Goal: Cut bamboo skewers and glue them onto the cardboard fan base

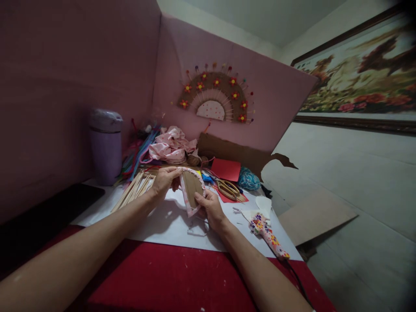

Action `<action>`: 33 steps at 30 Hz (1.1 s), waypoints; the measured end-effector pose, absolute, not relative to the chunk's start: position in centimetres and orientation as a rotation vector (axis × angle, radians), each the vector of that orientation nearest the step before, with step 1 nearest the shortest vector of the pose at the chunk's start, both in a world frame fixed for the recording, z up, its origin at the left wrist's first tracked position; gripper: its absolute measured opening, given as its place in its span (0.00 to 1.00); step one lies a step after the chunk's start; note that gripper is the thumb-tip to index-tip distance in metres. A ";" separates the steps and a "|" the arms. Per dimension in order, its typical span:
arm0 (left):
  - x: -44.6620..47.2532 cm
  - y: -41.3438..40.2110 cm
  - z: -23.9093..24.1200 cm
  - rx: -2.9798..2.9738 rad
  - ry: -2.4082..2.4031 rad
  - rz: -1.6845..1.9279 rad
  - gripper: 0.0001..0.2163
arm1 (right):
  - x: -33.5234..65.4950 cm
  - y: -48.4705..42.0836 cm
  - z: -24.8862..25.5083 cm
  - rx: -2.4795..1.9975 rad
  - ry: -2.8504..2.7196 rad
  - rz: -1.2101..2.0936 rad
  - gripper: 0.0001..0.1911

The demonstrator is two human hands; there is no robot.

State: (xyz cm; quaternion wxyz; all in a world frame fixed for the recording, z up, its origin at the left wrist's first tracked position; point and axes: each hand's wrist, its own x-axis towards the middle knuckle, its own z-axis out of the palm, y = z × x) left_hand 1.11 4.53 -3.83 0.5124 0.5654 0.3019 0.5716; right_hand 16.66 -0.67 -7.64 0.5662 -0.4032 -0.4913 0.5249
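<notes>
The two hands are holding one card (192, 188), a half-round piece with pink cloth (184, 195) folded over its rim. The left hand (164, 181) pinches its top corner. The right hand (211, 207) grips the round side lower down, with the thumb on the brown face. The card is held up over the white sheet (152, 229) on the red counter (156, 268), in front of the scissors (228, 189) and to the right of the sticks (133, 190). The glue gun (264, 234) lies off to the right.

The step looks like holding the card and checking its rim. To do it well, I would hold it softly by the edges so it won't bend. I would press the cloth folds flat, bit by bit, and keep the cloth snug.

The bare brown side faces the person. The long way runs along the straight edge, from the left hand down toward the person, leaning a little right. The round side bulges up and to the right.
</notes>
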 end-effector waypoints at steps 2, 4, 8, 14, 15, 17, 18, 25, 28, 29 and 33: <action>1.0 4.7 -3.9 1.364 0.711 1.366 0.12 | 16.6 -0.7 -7.7 -0.950 -1.161 1.235 0.17; 0.9 4.8 -4.0 1.361 0.709 1.366 0.13 | 16.6 -0.7 -7.7 -0.953 -1.164 1.229 0.17; 1.0 4.6 -4.0 1.374 0.739 1.385 0.15 | 16.6 -0.7 -7.7 -0.952 -1.166 1.214 0.16; 1.5 4.3 -4.1 1.387 0.729 1.404 0.19 | 16.6 -0.6 -7.7 -0.943 -1.166 1.218 0.17; 1.5 4.4 -4.1 1.384 0.741 1.407 0.19 | 16.6 -0.6 -7.6 -0.945 -1.167 1.219 0.17; 1.5 4.4 -4.1 1.373 0.770 1.425 0.20 | 16.6 -0.7 -7.6 -0.948 -1.171 1.219 0.17; 1.5 4.4 -4.1 1.371 0.781 1.439 0.20 | 16.6 -0.7 -7.6 -0.948 -1.174 1.218 0.17; 1.4 4.5 -4.0 1.415 0.787 1.443 0.17 | 16.5 -0.8 -7.5 -0.943 -1.173 1.208 0.17; 1.3 4.5 -3.9 1.421 0.799 1.433 0.16 | 16.5 -0.9 -7.4 -0.937 -1.175 1.210 0.18; 1.3 4.5 -3.9 1.422 0.799 1.430 0.15 | 16.5 -0.9 -7.3 -0.938 -1.178 1.209 0.18; 1.3 4.4 -3.8 1.407 0.801 1.425 0.15 | 16.5 -1.0 -7.3 -0.955 -1.191 1.199 0.17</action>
